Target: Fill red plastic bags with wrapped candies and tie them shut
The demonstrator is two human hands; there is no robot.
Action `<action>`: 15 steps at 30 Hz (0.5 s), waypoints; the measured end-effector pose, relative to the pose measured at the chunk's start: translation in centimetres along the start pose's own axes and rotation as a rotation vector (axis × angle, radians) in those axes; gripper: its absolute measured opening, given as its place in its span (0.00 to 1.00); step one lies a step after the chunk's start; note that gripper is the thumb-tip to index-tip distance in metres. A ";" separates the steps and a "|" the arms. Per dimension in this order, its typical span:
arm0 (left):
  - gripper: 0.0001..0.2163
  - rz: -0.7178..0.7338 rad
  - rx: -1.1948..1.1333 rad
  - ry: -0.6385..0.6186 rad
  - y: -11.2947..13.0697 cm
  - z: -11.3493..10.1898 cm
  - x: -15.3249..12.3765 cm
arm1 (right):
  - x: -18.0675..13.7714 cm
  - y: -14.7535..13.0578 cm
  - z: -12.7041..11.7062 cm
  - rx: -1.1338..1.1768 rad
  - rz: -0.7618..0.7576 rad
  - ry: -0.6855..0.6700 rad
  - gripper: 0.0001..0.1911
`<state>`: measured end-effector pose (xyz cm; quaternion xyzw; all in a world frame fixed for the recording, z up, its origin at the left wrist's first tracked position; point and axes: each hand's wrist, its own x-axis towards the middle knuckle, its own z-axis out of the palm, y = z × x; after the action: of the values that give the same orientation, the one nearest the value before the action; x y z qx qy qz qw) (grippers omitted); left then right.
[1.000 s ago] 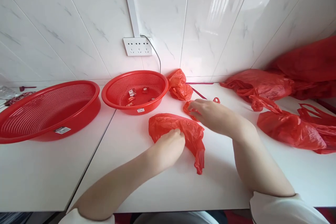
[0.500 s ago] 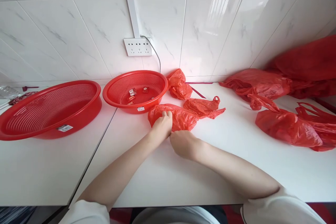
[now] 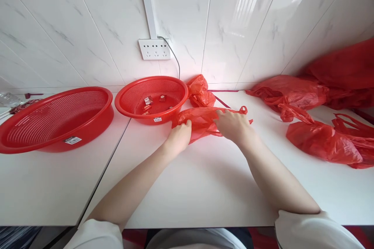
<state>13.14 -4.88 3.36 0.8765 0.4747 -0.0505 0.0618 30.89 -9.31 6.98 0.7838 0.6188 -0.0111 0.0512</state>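
A thin red plastic bag is stretched between my two hands over the white table. My left hand pinches its left side, just in front of the smaller basket. On the bag's right side my right hand is closed, its fingertips partly hidden. Behind that hand lies another crumpled red bag, mostly covered, with a loop of it showing. The round red plastic basket beside my left hand holds several small packets.
At the left stands a larger red basket. A knotted red bag sits near the wall. More filled red bags lie at the right. A socket panel with a grey cable is on the tiled wall. A seam crosses the table.
My right hand has moved right and away from me, apart from my left hand. The bag, bunched before, is now pulled out wide between them. The view has shifted slightly.
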 end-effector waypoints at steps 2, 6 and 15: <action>0.25 -0.010 0.002 0.018 -0.1 -0.1 -0.1 | -0.1 0.6 -0.4 -0.012 0.006 0.064 0.15; 0.33 -0.021 0.016 0.012 0.4 -0.5 -1.0 | -1.2 -0.5 -1.3 -0.058 -0.198 0.358 0.15; 0.24 -0.191 -0.058 -0.207 -1.0 -4.8 -3.4 | 0.0 -1.9 0.6 0.056 -0.530 -0.152 0.09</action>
<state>10.56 -6.38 8.50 0.8155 0.5481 -0.1326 0.1305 29.10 -8.90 6.29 0.5924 0.7962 -0.1000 0.0714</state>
